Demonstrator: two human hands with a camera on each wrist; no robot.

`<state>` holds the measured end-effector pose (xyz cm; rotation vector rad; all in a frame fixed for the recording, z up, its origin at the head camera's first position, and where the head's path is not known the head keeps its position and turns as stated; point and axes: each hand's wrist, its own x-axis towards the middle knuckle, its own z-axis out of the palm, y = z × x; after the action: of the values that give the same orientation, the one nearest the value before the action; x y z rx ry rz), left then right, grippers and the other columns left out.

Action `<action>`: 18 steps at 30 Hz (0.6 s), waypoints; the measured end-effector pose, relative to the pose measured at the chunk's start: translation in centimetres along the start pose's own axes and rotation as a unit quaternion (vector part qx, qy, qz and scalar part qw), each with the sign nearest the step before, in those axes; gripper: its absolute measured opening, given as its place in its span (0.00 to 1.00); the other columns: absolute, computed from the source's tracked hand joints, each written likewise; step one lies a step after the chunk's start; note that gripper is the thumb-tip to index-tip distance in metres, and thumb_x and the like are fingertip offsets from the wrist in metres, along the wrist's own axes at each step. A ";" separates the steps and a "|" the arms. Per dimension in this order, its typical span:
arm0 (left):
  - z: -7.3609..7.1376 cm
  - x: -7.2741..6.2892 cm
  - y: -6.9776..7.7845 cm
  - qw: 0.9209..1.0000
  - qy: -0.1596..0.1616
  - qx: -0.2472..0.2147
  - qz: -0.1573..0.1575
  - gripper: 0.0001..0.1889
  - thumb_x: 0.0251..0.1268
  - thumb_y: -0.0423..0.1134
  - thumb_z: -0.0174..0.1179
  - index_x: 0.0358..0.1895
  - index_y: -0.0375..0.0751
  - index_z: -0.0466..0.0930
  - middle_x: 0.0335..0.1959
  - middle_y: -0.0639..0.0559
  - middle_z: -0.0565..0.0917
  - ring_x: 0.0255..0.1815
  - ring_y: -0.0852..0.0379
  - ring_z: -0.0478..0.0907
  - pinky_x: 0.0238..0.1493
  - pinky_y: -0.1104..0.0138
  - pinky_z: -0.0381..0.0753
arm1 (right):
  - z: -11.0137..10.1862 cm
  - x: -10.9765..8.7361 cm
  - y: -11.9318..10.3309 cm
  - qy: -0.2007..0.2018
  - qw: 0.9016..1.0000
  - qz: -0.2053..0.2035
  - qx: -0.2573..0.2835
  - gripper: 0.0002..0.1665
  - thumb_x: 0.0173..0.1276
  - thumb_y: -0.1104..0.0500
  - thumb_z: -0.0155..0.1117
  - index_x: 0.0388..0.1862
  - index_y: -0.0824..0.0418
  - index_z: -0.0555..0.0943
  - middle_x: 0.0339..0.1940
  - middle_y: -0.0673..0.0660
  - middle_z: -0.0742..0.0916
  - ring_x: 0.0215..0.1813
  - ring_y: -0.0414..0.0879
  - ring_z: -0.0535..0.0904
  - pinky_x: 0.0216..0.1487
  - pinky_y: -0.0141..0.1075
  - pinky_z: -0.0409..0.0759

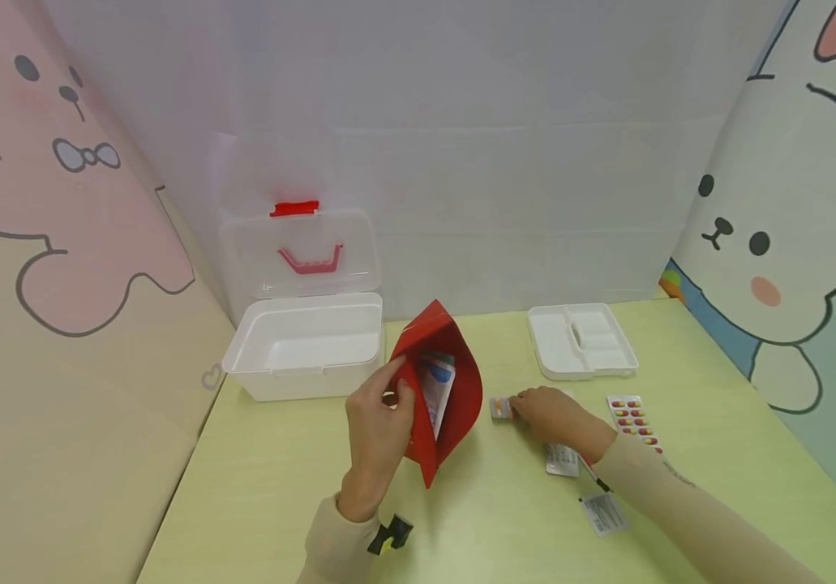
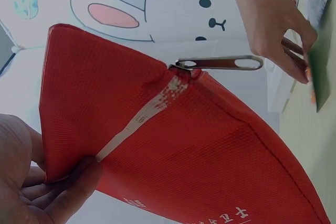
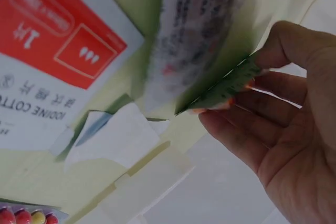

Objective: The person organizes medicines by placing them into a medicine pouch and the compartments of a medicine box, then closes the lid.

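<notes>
My left hand (image 1: pixel 381 426) grips the near left edge of a red zip pouch (image 1: pixel 467 389), whose mouth gapes. Inside the pouch a white and blue packet (image 1: pixel 438 385) shows. The metal zip pull (image 2: pixel 226 63) sticks out at one corner in the left wrist view. To the right of the pouch, my right hand (image 1: pixel 556 414) pinches a small blister pack (image 1: pixel 501 409) with orange pills between thumb and fingers. In the right wrist view this blister pack (image 3: pixel 226 90) is seen edge-on, tilted, with a printed sachet (image 3: pixel 191 30) close beside it.
A white box (image 1: pixel 301 381) with its clear lid raised stands at the back left. A white divided tray (image 1: pixel 593 357) lies at the back right. Near my right forearm are a capsule blister pack (image 1: pixel 631 415), a silver packet (image 1: pixel 562 460) and a white sachet (image 1: pixel 604 514).
</notes>
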<state>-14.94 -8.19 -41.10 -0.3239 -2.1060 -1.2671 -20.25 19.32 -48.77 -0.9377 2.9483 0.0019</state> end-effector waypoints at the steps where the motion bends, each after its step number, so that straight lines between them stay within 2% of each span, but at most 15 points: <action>1: 0.0 0.0 0.0 1.000 -0.001 0.000 -0.001 0.17 0.59 0.25 0.57 0.51 0.34 0.84 0.42 0.42 0.89 0.28 0.54 0.85 0.29 0.69 0.85 | 0.1 0.0 0.0 0.011 1.000 -0.005 -0.005 0.05 0.62 0.67 0.66 0.37 0.62 0.80 0.30 0.57 0.85 0.32 0.52 0.81 0.35 0.44 0.81; 7: -0.2 -0.1 0.1 1.000 -0.001 0.000 -0.006 0.17 0.60 0.25 0.57 0.51 0.35 0.84 0.42 0.42 0.89 0.28 0.54 0.85 0.29 0.69 0.85 | 0.5 0.0 0.3 0.071 0.997 -0.018 -0.028 0.09 0.61 0.70 0.63 0.40 0.63 0.81 0.25 0.58 0.85 0.28 0.52 0.81 0.30 0.43 0.80; 9: -0.2 -0.1 0.2 1.000 -0.001 0.001 -0.006 0.17 0.60 0.26 0.57 0.51 0.35 0.84 0.42 0.42 0.89 0.28 0.54 0.85 0.29 0.69 0.85 | 0.7 0.0 0.6 0.089 0.996 -0.015 -0.017 0.09 0.62 0.70 0.62 0.41 0.64 0.80 0.22 0.57 0.84 0.25 0.50 0.80 0.28 0.41 0.79; 12: -0.4 0.0 0.2 1.000 0.002 0.001 -0.006 0.17 0.59 0.25 0.57 0.51 0.35 0.84 0.42 0.42 0.89 0.28 0.54 0.85 0.29 0.69 0.85 | 0.6 0.1 1.0 0.117 0.992 0.008 0.044 0.03 0.65 0.68 0.61 0.37 0.64 0.77 0.16 0.54 0.78 0.19 0.44 0.72 0.22 0.36 0.72; 14: -0.4 0.0 0.2 1.000 0.005 0.001 -0.006 0.17 0.59 0.25 0.57 0.51 0.34 0.85 0.42 0.42 0.89 0.28 0.54 0.85 0.29 0.68 0.85 | 0.4 0.1 1.2 0.138 0.985 0.029 0.096 0.02 0.67 0.66 0.62 0.35 0.63 0.77 0.14 0.50 0.75 0.17 0.40 0.66 0.21 0.32 0.67; 18: -0.6 0.0 0.2 1.000 0.008 0.000 -0.008 0.17 0.59 0.25 0.57 0.51 0.35 0.85 0.42 0.42 0.89 0.28 0.54 0.85 0.29 0.68 0.85 | -0.5 0.0 1.4 0.160 0.968 0.077 0.179 0.09 0.71 0.62 0.59 0.28 0.60 0.76 0.13 0.46 0.70 0.17 0.36 0.60 0.21 0.29 0.60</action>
<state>-14.65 -8.61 -40.79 -0.2967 -2.0996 -1.2758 -21.07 20.52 -48.32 -0.7123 3.1336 -0.7144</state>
